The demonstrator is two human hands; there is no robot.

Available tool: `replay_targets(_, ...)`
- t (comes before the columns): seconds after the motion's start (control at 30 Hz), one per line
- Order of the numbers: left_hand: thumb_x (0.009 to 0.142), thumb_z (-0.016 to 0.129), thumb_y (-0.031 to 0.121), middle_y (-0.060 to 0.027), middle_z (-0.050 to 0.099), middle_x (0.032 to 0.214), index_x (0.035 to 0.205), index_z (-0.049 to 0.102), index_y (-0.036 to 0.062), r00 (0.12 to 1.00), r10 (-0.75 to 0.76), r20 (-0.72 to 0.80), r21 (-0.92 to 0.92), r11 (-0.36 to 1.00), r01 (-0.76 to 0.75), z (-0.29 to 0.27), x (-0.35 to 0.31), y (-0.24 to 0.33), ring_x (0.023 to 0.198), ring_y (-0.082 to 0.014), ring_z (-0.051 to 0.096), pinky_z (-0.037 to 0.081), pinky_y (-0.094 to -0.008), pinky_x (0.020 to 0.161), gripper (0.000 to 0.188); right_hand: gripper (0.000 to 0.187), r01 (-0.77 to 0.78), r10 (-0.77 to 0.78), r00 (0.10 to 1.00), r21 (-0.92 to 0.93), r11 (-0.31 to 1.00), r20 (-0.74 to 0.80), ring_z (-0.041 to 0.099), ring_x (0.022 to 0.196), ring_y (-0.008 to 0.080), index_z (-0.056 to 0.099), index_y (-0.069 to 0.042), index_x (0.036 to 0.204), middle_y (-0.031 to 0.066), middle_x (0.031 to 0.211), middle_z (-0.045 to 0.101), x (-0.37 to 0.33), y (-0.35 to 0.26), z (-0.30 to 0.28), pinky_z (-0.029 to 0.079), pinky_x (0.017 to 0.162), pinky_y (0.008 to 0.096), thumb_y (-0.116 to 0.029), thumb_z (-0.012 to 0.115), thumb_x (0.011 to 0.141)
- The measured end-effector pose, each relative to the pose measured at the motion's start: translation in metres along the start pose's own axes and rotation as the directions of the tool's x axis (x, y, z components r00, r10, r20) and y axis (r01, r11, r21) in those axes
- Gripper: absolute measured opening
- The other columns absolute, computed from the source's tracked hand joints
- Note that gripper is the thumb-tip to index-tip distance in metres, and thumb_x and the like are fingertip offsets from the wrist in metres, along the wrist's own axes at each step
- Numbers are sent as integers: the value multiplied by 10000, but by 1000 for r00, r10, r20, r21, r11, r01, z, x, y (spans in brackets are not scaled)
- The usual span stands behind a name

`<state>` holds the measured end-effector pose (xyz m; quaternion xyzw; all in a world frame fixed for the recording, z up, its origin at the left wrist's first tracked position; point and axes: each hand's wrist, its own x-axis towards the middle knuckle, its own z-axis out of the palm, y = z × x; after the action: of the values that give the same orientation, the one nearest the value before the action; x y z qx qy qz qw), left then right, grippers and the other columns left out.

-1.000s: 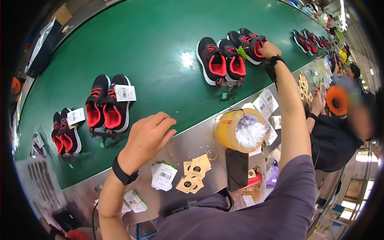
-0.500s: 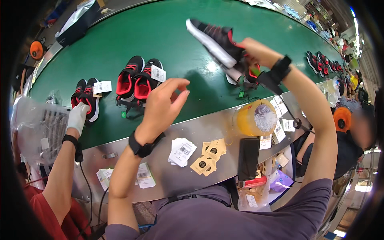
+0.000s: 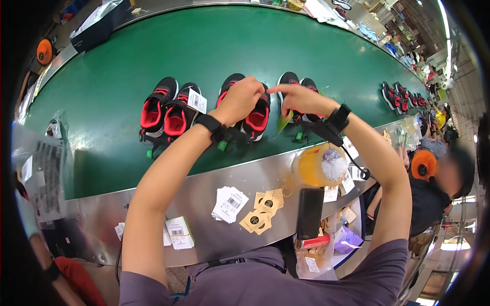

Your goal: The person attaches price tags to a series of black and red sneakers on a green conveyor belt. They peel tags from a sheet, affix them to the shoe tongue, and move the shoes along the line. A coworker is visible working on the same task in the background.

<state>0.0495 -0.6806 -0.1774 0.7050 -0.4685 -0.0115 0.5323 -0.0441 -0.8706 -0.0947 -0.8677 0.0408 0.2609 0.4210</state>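
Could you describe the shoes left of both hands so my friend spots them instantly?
On the big green table, look left of the person's left hand. There sits a black pair with red linings, the only nearby pair showing a white barcode tag.

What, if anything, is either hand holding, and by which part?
Can't tell: left hand is bunched over a shoe, anything pinched hidden; right hand is close beside, its hold also unclear.
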Motion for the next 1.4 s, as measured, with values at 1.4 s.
replay_targets(1.4,693,657,72,-165,638,661,788,703,19,834,-349,427,78,933,350,-32,13,-7,608,-259,629,483,-341,593,119,163,-64,13,978,-241,968,-209,667,811,253,710,-78,845,99,806,698,72,1,43,516,716,352,-182,682,722)
